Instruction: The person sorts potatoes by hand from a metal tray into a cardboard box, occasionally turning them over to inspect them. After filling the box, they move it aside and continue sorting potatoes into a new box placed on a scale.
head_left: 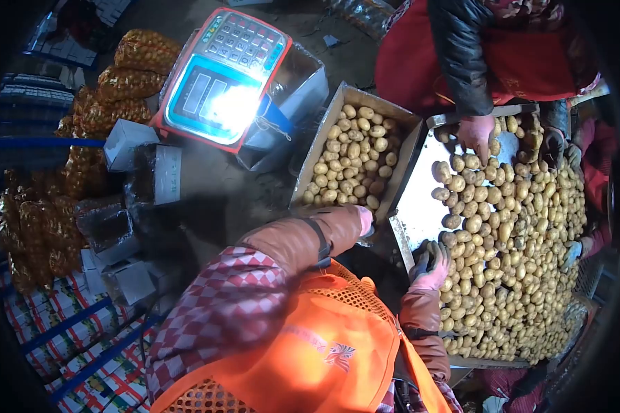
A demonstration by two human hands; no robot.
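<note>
My left hand [366,221], in a pink glove with a dark palm, is by the lower right edge of a cardboard box [308,153] full of potatoes [353,150]; what its fingers hold, if anything, is hidden. My right hand [430,266], gloved the same way, rests at the left edge of the potatoes [506,251] spread over a metal sorting table [420,199]. Its fingers are bent against the nearest potatoes, and whether it grips one is unclear.
A lit scale [220,79] stands beyond the box. A co-worker's pink-gloved hand [477,134] touches potatoes at the table's far side; another's gloved hand [570,255] is at its right. Net sacks [127,82] and small boxes [127,144] lie at the left.
</note>
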